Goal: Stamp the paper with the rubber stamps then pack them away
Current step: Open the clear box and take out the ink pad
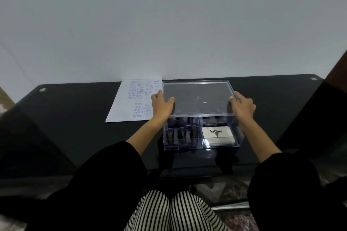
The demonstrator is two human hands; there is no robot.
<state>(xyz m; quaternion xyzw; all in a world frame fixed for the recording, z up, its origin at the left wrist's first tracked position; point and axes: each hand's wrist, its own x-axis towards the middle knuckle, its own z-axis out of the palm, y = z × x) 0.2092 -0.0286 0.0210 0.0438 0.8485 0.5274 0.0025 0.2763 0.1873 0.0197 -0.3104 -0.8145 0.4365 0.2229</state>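
Rubber stamps, black-handled, standing in the left compartments of the clear plastic box; silver Artline ink-pad tin in the right. Packing-away step: left hand and right hand, fingers gripping the transparent flat lid by its sides over the box. Next, likely: lower squarely onto the rim. White stamped paper sheet flat on the black desk, just left.

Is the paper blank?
No, the paper is covered in blue stamp prints, with SAMPLE and FRAGILE readable among them.
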